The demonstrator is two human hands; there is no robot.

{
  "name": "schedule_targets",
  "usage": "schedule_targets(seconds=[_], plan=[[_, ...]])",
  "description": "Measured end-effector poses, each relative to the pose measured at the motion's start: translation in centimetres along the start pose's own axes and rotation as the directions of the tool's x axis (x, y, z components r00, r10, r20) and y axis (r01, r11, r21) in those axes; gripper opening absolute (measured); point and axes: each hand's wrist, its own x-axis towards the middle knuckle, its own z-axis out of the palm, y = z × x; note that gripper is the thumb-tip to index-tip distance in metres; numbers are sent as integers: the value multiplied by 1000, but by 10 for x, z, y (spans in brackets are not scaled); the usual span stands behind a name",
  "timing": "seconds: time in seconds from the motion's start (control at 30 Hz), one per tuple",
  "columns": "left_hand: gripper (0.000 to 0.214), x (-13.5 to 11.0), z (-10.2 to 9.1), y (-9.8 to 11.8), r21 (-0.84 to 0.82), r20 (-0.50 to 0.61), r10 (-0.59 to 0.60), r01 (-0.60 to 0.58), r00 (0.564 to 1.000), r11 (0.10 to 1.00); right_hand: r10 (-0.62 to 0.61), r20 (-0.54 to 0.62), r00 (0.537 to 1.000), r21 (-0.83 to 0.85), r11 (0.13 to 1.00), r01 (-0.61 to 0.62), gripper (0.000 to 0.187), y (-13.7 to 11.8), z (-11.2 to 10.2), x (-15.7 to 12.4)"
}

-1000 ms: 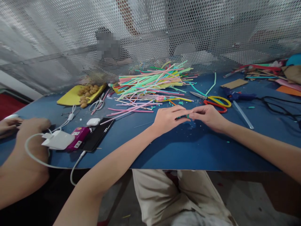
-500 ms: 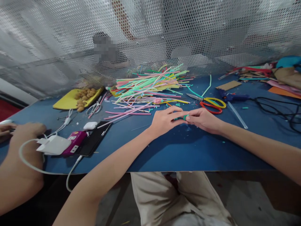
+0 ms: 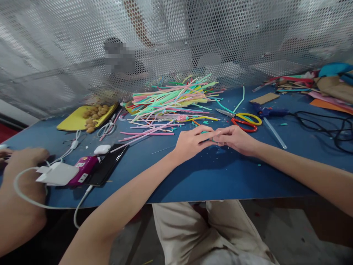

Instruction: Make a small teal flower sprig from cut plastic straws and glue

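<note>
Now far less of the small green piece [image 3: 213,140] shows than half a second ago: the fingertips have closed over most of it, so its shape and how it is turned cannot be read. The left hand [image 3: 190,143] has its fingers stretched forward and only slightly parted, their tips meeting the other hand's; whether they grip the piece, I cannot tell. The right hand [image 3: 234,139] is pinched, thumb and fingertips on the green piece, which lies between the two hands, above the blue table [image 3: 187,184].

Around them, from the left, come a co-worker's arm [image 3: 22,184], a white charger [image 3: 57,173], a purple adapter [image 3: 85,169], a yellow sheet [image 3: 70,119] bearing brown lumps [image 3: 95,113], and a black phone [image 3: 111,165]. Next is a heap of coloured strips [image 3: 171,95]; its nearer, loose ones crowd the space just beyond the left hand. Scissors [image 3: 242,119] lie just beyond the right hand, then a clear stick [image 3: 275,134], a blue glue gun [image 3: 271,112] and its tangled black cord [image 3: 328,125]. The fingers themselves block the view most.
</note>
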Motion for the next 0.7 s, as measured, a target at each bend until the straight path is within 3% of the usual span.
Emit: schedule_targets(seconds=[0.23, 0.5, 0.7], plan=[[32, 1, 0, 1, 51, -15, 25, -24, 1000, 998, 8, 24, 1000, 41, 999, -9, 27, -8, 1, -1], [27, 5, -3, 0, 50, -109, 68, -62, 992, 997, -27, 85, 996, 21, 999, 25, 30, -10, -4, 0], [35, 4, -5, 1, 88, -8, 50, -49, 999, 995, -61, 48, 997, -150, 986, 68, 32, -11, -7, 3]])
